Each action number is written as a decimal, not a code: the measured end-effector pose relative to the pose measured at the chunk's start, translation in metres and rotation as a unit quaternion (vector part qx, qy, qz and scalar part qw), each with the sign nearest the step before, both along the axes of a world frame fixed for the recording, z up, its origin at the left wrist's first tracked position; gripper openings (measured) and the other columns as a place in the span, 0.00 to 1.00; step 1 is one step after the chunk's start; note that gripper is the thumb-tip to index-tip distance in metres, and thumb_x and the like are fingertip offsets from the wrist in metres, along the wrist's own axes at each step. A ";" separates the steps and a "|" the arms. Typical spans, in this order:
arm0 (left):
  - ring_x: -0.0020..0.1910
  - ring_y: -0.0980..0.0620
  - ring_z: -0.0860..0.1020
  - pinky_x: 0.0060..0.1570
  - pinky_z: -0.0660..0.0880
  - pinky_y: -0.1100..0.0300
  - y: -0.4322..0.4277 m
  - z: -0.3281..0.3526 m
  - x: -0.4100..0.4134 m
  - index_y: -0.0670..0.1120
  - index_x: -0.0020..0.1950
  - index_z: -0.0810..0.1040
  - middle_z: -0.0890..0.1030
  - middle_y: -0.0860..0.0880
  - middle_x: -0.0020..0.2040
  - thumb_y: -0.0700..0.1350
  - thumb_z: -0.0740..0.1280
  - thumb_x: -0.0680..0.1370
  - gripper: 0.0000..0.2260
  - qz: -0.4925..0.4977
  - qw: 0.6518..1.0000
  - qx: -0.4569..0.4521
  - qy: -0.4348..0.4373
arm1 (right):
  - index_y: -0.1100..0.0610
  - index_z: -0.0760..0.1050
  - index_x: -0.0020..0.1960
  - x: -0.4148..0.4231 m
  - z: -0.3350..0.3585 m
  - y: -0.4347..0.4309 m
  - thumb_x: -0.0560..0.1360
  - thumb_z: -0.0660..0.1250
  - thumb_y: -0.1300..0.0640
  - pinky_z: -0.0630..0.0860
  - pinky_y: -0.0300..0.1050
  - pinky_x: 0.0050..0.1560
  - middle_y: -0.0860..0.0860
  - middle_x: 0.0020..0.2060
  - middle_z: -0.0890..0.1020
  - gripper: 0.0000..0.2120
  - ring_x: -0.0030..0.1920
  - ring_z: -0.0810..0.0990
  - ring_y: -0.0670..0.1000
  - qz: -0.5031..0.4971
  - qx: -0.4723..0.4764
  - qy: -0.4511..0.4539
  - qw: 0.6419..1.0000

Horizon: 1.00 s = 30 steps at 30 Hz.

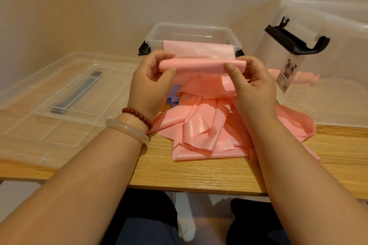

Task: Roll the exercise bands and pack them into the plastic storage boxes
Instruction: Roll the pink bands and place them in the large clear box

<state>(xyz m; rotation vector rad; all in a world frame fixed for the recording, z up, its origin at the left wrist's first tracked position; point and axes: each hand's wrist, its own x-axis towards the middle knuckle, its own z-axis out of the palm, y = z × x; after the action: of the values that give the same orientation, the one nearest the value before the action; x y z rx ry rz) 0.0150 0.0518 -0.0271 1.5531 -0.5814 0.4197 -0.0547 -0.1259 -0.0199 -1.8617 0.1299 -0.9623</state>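
a light wooden table (199,175) carries a flat clear lid (59,101) at its left, a small clear box (191,32) at the back, a big clear box (328,77) at the right, and a loose heap of pink bands (199,129) in the middle with a lilac band (173,100) just behind it.

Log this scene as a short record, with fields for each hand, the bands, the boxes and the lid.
left hand: grips left end of pink roll
right hand: pinches right end of it
pink roll: partly rolled, held above the table
loose pink bands: heaped on wooden table
purple band: mostly hidden by left hand
small clear box: open, behind hands
large clear box: right, holds rolled pink band
lid: flat, left
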 end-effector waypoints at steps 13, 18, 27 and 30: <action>0.45 0.64 0.77 0.46 0.74 0.69 0.000 -0.001 0.001 0.50 0.54 0.77 0.79 0.57 0.47 0.40 0.66 0.78 0.07 0.019 0.999 0.043 -0.008 | 0.46 0.73 0.43 -0.001 0.001 0.001 0.80 0.64 0.49 0.73 0.42 0.37 0.42 0.34 0.77 0.07 0.36 0.76 0.44 -0.023 0.014 -0.025 0.999; 0.45 0.66 0.76 0.45 0.75 0.69 0.000 0.001 -0.001 0.50 0.54 0.75 0.77 0.58 0.47 0.39 0.65 0.79 0.08 0.030 0.999 0.033 -0.020 | 0.45 0.75 0.56 -0.003 0.001 0.002 0.77 0.66 0.50 0.78 0.51 0.44 0.53 0.42 0.79 0.08 0.42 0.78 0.52 0.011 0.048 -0.017 0.999; 0.49 0.66 0.76 0.49 0.75 0.69 0.000 -0.002 0.001 0.51 0.55 0.76 0.77 0.58 0.50 0.38 0.65 0.78 0.10 0.019 0.999 0.038 -0.006 | 0.51 0.76 0.55 0.000 0.000 -0.001 0.75 0.69 0.58 0.79 0.38 0.45 0.46 0.48 0.81 0.09 0.47 0.79 0.45 0.017 0.062 -0.014 0.998; 0.50 0.67 0.76 0.50 0.75 0.69 -0.001 -0.001 0.000 0.53 0.56 0.75 0.77 0.59 0.52 0.38 0.66 0.78 0.12 0.019 0.999 0.044 -0.004 | 0.50 0.76 0.53 0.000 -0.001 -0.002 0.75 0.69 0.56 0.76 0.33 0.42 0.45 0.46 0.79 0.08 0.43 0.75 0.39 -0.001 0.041 -0.015 0.999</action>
<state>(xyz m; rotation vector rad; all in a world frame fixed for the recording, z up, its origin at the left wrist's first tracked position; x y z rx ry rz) 0.0150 0.0511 -0.0278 1.6496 -0.5831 0.4345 -0.0542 -0.1284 -0.0213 -1.7716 0.1520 -0.9712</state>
